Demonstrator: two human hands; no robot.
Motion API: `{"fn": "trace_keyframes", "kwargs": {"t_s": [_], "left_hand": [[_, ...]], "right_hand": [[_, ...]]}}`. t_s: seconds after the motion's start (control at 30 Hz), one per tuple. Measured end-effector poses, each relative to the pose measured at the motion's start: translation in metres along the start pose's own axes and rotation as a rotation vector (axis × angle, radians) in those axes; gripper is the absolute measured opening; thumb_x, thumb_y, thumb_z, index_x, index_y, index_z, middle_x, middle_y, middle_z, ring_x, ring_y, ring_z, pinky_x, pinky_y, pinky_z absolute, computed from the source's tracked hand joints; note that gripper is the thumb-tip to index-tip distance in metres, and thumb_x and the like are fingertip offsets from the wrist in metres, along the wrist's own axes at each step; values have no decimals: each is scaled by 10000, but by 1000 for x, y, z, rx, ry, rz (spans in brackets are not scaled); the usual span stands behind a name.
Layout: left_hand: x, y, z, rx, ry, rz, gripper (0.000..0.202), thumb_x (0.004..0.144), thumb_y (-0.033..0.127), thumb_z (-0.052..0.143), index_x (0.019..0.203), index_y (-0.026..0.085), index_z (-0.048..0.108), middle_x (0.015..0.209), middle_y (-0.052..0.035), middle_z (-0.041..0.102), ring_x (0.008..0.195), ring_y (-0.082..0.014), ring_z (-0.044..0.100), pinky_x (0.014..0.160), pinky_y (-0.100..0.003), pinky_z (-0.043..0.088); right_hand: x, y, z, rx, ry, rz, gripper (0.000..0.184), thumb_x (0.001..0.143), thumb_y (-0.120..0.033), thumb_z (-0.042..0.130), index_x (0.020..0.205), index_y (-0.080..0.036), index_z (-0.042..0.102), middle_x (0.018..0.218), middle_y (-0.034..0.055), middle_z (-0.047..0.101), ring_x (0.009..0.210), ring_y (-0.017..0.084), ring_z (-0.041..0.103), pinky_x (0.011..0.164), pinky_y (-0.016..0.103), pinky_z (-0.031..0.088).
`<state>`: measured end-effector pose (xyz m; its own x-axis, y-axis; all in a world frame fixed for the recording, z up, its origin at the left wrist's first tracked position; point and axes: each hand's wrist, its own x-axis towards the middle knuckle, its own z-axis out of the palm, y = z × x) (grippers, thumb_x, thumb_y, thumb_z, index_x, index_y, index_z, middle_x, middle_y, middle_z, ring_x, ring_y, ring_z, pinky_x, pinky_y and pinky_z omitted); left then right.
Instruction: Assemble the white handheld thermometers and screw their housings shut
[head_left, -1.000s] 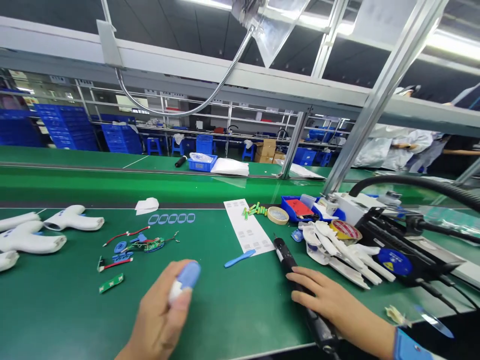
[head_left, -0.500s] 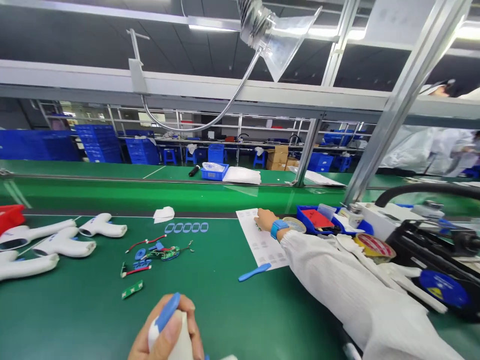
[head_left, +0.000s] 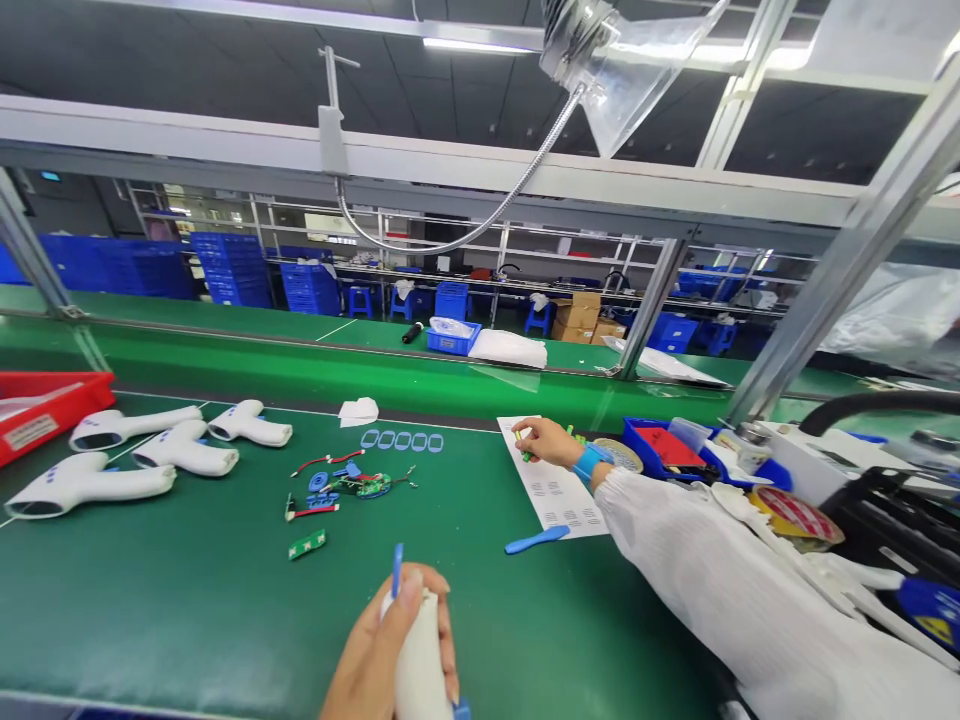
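My left hand (head_left: 390, 650) is closed round a white thermometer body (head_left: 417, 660) near the table's front edge, with a thin blue cover (head_left: 397, 570) standing up at its top under my thumb. My right hand (head_left: 544, 440), in a white sleeve with a blue wrist strap (head_left: 588, 462), reaches far across to the white label sheet (head_left: 555, 487). Its fingers pinch a small green battery (head_left: 526, 447) beside a few more green batteries (head_left: 576, 434).
Three white thermometer bodies (head_left: 120, 455) and a red tray (head_left: 41, 412) lie at the left. Circuit boards with wires (head_left: 341, 490), blue rings (head_left: 401, 440), a blue pry tool (head_left: 536, 541), a tape roll (head_left: 795, 513), a blue parts bin (head_left: 664, 447) and white shell halves (head_left: 817, 580) lie around.
My right hand left the black screwdriver, reached out to the label sheet and pinched a green battery. My left hand turned the white body upright. The view swung to the left.
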<state>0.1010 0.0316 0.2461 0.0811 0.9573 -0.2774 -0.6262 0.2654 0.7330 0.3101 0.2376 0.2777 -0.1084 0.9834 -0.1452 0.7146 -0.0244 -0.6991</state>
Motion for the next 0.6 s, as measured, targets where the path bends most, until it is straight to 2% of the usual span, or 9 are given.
{"fn": "trace_keyframes", "kwargs": {"t_s": [0.07,0.13,0.27,0.33,0.43,0.5,0.6], "left_hand": [[2,-1,4,-14,-65,-30,461,643,586,710,809,190,542,583,49,533,442,-69,457,419,-182,410],[5,-3,7,-48,-126,-59,483,642,617,691,793,195,510,570,55,521,419,-66,428,391,-184,398],[7,-11,11,-77,-146,-132,515,641,643,671,801,184,499,546,49,521,410,-69,436,380,-181,400],[7,-13,13,-39,-117,-163,582,592,694,664,761,159,508,506,37,514,389,-74,441,364,-184,395],[6,-15,13,43,-74,-192,660,495,754,665,703,152,495,460,30,499,358,-80,433,337,-192,388],[5,-15,12,77,-78,-172,664,494,748,674,751,163,491,485,36,511,364,-80,434,328,-189,389],[4,-16,11,96,-117,-123,669,514,748,666,806,177,475,517,44,520,371,-76,439,326,-184,397]], "right_hand": [[-30,-18,8,137,-91,-141,176,886,-163,537,1057,-133,511,720,-31,545,615,82,535,544,190,461],[-65,-35,19,252,-201,-248,209,883,-250,544,1061,-151,496,667,-50,533,561,68,505,487,166,413],[-120,-57,41,525,-387,-347,295,787,-383,637,941,-162,517,599,-72,499,462,52,426,401,159,311],[-134,-62,48,594,-437,-356,299,748,-369,679,891,-156,527,611,-59,516,482,55,435,410,163,308],[-141,-65,50,490,-457,-387,202,750,-276,683,841,-152,553,660,-25,574,591,87,519,509,186,386],[-143,-67,47,388,-438,-406,150,739,-223,687,794,-153,567,651,-25,586,609,92,531,541,192,399],[-143,-68,44,359,-454,-370,216,681,-249,741,739,-153,555,596,-39,577,541,75,498,482,170,374]]}}
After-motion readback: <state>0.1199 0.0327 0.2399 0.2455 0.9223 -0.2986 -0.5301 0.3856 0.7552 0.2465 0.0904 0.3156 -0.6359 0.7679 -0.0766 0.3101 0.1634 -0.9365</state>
